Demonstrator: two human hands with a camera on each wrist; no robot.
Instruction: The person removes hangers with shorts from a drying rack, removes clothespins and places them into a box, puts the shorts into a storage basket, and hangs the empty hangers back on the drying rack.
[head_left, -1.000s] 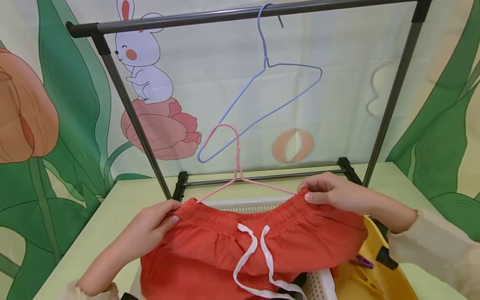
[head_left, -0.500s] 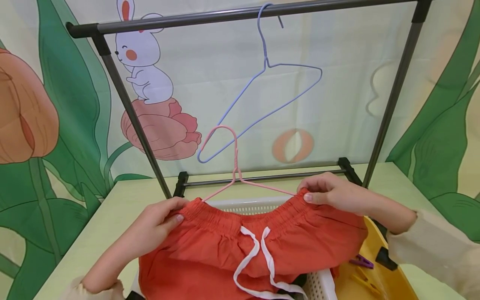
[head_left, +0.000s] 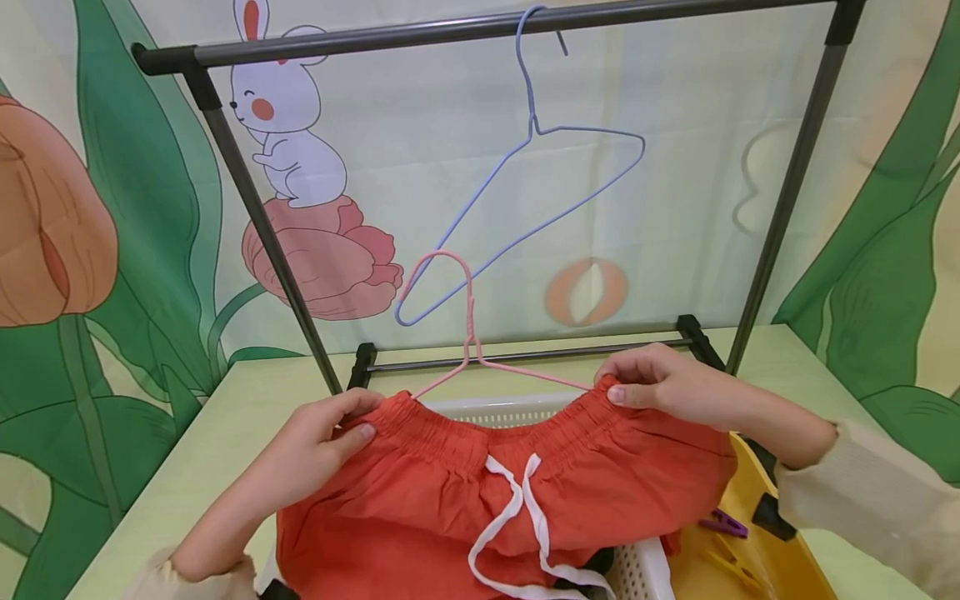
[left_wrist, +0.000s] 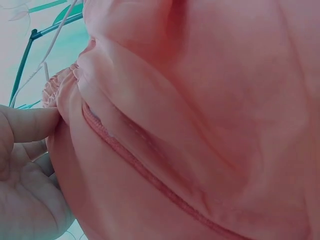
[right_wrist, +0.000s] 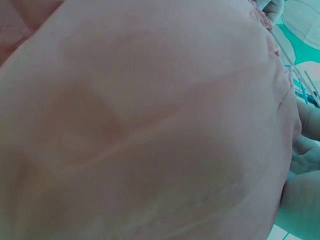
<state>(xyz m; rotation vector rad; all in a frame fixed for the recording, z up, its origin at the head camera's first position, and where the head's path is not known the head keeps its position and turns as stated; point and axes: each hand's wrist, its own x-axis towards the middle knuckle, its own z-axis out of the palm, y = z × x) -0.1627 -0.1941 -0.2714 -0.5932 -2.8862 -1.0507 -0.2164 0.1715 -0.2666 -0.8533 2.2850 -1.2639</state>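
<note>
Red shorts point(head_left: 420, 500) with an elastic waistband and a white drawstring point(head_left: 538, 529) stretch between both hands. My left hand point(head_left: 311, 450) pinches the left end of the waistband, thumb in front. At the right end, my right hand point(head_left: 660, 382) grips the waistband between thumb and fingers. A pink wire hanger point(head_left: 470, 321) rises out of the waist opening, its hook upward; both its ends are hidden inside the shorts. In the left wrist view the cloth point(left_wrist: 200, 110) fills most of the picture beside the thumb. Cloth point(right_wrist: 150, 110) also covers most of the right wrist view.
A dark metal rack point(head_left: 420, 31) stands behind, with a blue hanger point(head_left: 498, 171) hooked over its bar. Below the shorts is a white perforated basket point(head_left: 645, 575). To its right sits a yellow bin point(head_left: 780, 558) holding a purple clothespin point(head_left: 723, 523) and a yellow one point(head_left: 731, 562).
My left hand has shifted right and slightly up with its end of the waistband, closer to the hanger's neck. The pink hanger has slid slightly left. My right hand has stayed nearly still.
</note>
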